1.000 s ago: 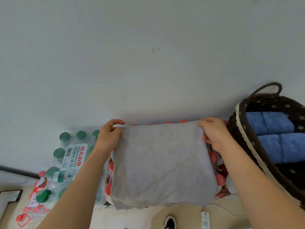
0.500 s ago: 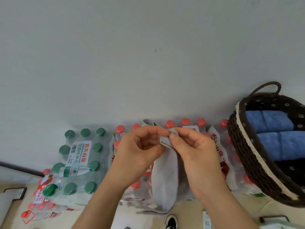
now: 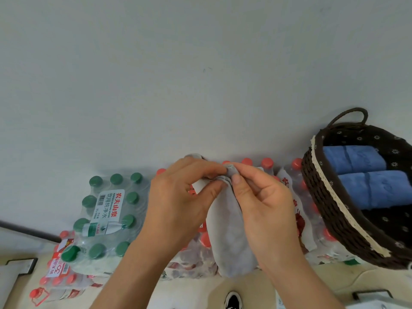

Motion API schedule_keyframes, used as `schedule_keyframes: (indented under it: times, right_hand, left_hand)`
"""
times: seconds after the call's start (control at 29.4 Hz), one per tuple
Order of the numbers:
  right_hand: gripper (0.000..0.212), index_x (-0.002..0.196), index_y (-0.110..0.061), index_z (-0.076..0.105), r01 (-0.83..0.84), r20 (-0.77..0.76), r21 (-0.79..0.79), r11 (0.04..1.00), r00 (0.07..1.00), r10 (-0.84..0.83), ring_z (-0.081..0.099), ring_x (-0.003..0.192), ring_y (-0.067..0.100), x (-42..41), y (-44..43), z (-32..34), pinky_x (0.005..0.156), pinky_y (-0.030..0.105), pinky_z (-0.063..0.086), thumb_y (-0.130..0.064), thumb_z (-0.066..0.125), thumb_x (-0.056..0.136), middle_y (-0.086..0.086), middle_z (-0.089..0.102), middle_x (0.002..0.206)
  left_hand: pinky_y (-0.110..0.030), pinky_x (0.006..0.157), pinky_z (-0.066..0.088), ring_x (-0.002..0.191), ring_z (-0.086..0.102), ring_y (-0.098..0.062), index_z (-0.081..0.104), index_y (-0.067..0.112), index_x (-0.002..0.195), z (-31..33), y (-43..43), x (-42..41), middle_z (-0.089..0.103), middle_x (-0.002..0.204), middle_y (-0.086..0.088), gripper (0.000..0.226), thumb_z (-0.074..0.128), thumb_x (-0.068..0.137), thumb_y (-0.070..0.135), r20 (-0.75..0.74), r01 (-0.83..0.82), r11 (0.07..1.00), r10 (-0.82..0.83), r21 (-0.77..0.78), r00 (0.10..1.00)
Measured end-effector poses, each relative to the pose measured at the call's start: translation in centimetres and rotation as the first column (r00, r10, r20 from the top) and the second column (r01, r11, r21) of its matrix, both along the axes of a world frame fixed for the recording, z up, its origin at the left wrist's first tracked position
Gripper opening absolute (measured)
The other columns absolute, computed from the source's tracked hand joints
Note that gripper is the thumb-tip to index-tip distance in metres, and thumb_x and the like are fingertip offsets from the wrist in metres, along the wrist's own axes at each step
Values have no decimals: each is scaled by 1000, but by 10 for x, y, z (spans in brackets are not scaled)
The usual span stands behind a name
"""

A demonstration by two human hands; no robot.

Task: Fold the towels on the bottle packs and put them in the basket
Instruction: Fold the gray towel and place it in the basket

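Note:
A grey towel [image 3: 229, 233] hangs folded in half in front of the red-capped bottle pack [image 3: 289, 197]. My left hand [image 3: 178, 201] and my right hand [image 3: 263, 208] meet at its top corners and both pinch them together. The dark wicker basket [image 3: 330, 210] stands at the right on the packs, and two rolled blue towels [image 3: 356, 175] lie inside it.
A green-capped bottle pack [image 3: 107, 210] stands at the left against the plain wall [image 3: 200, 74]. More red-capped bottles [image 3: 58, 277] lie low at the left. A black shoe [image 3: 233, 301] shows on the beige floor below my hands.
One second ago I held the towel spread wide by its top corners. My hands have come together, and the towel now hangs doubled as a narrow strip.

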State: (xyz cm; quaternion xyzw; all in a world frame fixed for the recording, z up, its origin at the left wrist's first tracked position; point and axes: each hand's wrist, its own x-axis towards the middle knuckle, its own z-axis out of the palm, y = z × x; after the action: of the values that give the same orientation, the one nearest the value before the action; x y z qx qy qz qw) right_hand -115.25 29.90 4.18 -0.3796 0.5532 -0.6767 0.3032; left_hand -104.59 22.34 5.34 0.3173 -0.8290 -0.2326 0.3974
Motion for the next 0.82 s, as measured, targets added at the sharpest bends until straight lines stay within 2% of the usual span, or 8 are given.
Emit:
schedule_keyframes:
  times: [0.14, 0.27, 0.37, 0.48, 0.65, 0.75, 0.82]
  right_hand:
    - [34, 94, -36, 69, 1, -41, -31, 1000, 999, -2, 68, 92, 6, 0, 4, 3, 78, 13, 49, -7, 51, 97, -13, 73, 92]
    - [36, 96, -36, 68, 19, -87, -51, 999, 996, -24, 67, 89, 4, 1, 7, 6, 76, 11, 48, -5, 50, 97, -15, 72, 89]
    - [39, 95, -34, 68, -2, -61, -85, 996, 998, -4, 67, 87, 1, 2, 10, 8, 74, 8, 47, 1, 50, 95, -17, 72, 88]
    - [30, 95, -29, 70, -64, -2, -115, 991, 998, 64, 68, 85, 4, 3, 12, 11, 74, 10, 49, -2, 56, 92, -9, 74, 88]
    - [32, 93, -34, 69, -33, -47, -106, 994, 998, 28, 69, 89, 4, -2, 12, 11, 77, 11, 49, -5, 57, 92, -13, 74, 89]
    - [29, 94, -35, 67, 34, -149, -82, 996, 988, -46, 67, 86, 2, -5, 12, 8, 75, 10, 48, -8, 55, 94, -17, 72, 87]
    - [19, 96, -30, 67, 144, -261, -59, 988, 953, -155, 65, 84, -1, -12, 13, 3, 73, 9, 47, -16, 53, 95, -16, 70, 84]
  left_hand:
    - [-1, 74, 42, 81, 61, 8, 68, 29, 86, 11, 4, -1, 66, 81, 21, 20, 75, 73, 16, -38, -4, 1000, 5, 31, 999]
    - [-2, 75, 42, 79, 61, 9, 71, 23, 83, 14, 4, -2, 63, 83, 27, 13, 75, 72, 18, -20, -25, 1000, 25, 17, 999]
    - [-3, 75, 43, 78, 62, 7, 70, 26, 82, 15, 5, -3, 64, 81, 26, 13, 75, 72, 20, -23, -35, 999, 36, 30, 999]
    - [-3, 74, 44, 78, 62, 9, 69, 27, 82, 17, 7, -2, 62, 77, 28, 13, 74, 72, 21, -4, -35, 999, 35, 21, 999]
    - [-5, 70, 45, 76, 62, 8, 68, 26, 81, 19, 7, -3, 61, 73, 27, 10, 74, 75, 32, 27, -40, 999, 40, -5, 999]
    - [-9, 67, 46, 76, 62, 2, 68, 23, 84, 17, 3, -1, 64, 72, 22, 25, 66, 77, 47, 105, -5, 999, 10, -43, 994]
    - [-16, 65, 45, 66, 60, -6, 68, 23, 83, 11, -5, 5, 66, 69, 15, 33, 60, 78, 54, 248, 23, 991, 11, -132, 969]
